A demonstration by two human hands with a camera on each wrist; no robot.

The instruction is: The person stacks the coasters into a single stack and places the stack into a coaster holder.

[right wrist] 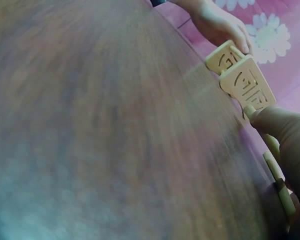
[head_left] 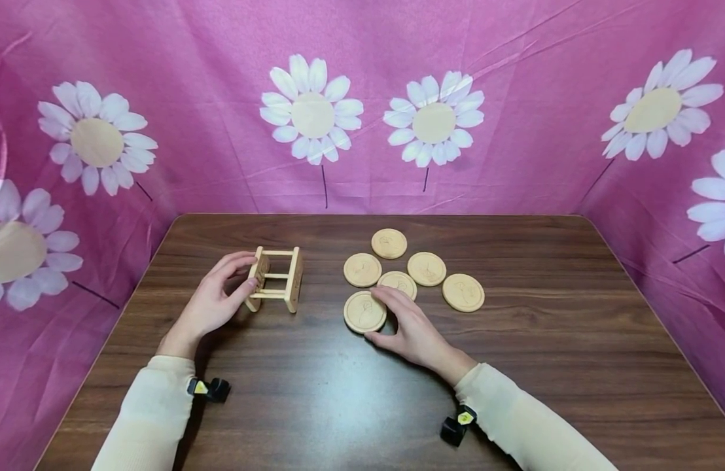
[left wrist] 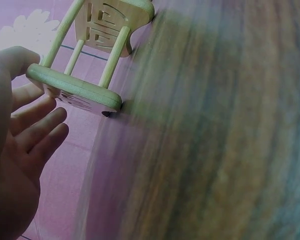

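A small wooden slatted rack [head_left: 275,278] [left wrist: 85,60] [right wrist: 242,80] stands on the dark wooden table [head_left: 315,392], left of centre. My left hand [head_left: 249,271] [left wrist: 25,130] cups its left end plate with relaxed fingers; the thumb touches the plate and the fingers lie just off it. Several round wooden coasters lie flat to the right of the rack. My right hand [head_left: 392,317] [right wrist: 290,140] pinches the nearest coaster [head_left: 364,311] by its rim, index finger on the far edge and thumb on the near edge. That coaster still lies on the table.
Other coasters [head_left: 389,243] [head_left: 362,269] [head_left: 426,268] [head_left: 463,292] [head_left: 398,282] form a loose cluster behind my right hand. A pink cloth with white daisies [head_left: 433,124] walls the table at the back and both sides. Both wrist views are blurred.
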